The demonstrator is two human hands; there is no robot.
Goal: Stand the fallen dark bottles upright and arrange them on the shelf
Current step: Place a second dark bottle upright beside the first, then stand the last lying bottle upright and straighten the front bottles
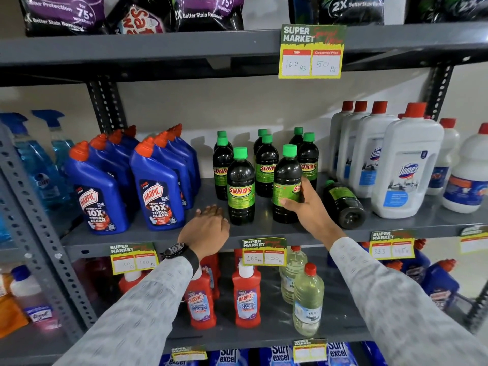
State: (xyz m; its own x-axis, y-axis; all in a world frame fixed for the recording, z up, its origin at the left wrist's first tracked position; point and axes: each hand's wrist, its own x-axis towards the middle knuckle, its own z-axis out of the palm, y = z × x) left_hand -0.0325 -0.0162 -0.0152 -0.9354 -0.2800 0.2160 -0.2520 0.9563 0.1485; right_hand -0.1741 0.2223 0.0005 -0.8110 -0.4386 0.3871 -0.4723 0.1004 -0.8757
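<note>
Several dark bottles with green caps and green SUNNY labels stand on the grey middle shelf [264, 232]. My right hand [307, 207] grips the lower right side of an upright front bottle [286, 180]. Another upright front bottle [240, 184] stands to its left, and my left hand [207, 228] rests flat on the shelf just left of that one, fingers together, holding nothing. One dark bottle [343, 203] lies on its side to the right, base toward me, cap pointing back. More upright dark bottles [265, 165] stand behind in rows.
Blue Harpic bottles [155, 188] crowd the shelf's left; white Domex bottles [406, 165] stand on the right, close to the fallen bottle. Price tags [264, 252] hang on the shelf edge. Red Harpic bottles [247, 299] and clear bottles sit on the shelf below.
</note>
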